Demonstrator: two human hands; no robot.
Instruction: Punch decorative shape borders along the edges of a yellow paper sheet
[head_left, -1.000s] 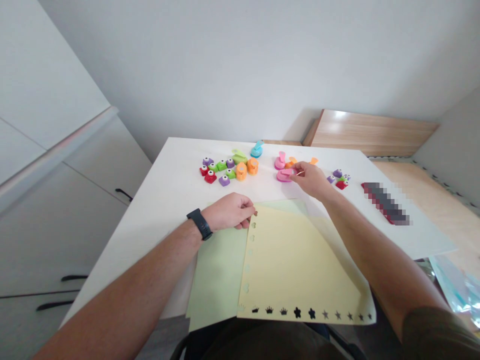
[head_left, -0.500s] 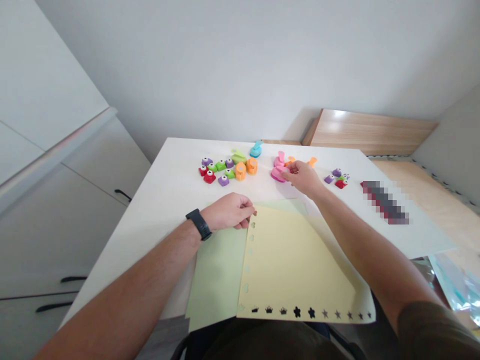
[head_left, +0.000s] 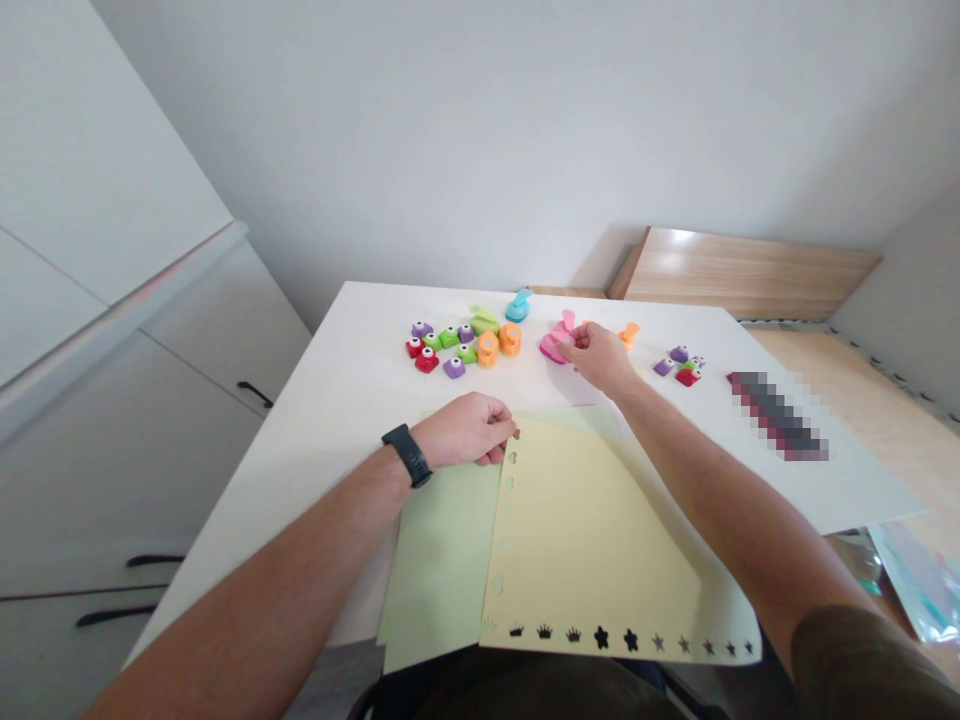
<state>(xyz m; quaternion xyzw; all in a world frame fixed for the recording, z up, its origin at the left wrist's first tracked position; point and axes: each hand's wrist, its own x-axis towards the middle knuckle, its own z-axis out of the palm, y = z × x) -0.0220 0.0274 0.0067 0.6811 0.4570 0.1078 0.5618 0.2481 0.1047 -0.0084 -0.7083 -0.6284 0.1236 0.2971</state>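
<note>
My left hand [head_left: 472,430], with a dark watch at the wrist, pinches the upper left corner of a yellow sheet of paper [head_left: 600,530]. Heart-like cutouts run down the sheet's left edge; crowns, flowers and stars line its near edge. Part of a pale green sheet [head_left: 442,560] shows beneath it. My right hand [head_left: 604,358] reaches to the back of the table, its fingers closed at the right side of a pink paper punch [head_left: 553,346]. Another pink lever [head_left: 568,319] sticks up just behind; the fingertips are partly hidden.
Left of the pink punch stand several small purple, green and red punches [head_left: 427,360], two orange punches [head_left: 487,350], a green one [head_left: 484,320] and a blue one [head_left: 517,306]. An orange lever punch [head_left: 628,334] and more small punches [head_left: 688,376] lie right, near a blurred object [head_left: 780,415].
The view has shifted slightly. My right hand has moved a little left around the pink punch and now covers most of the orange piece behind it. My left hand keeps its pinch.
</note>
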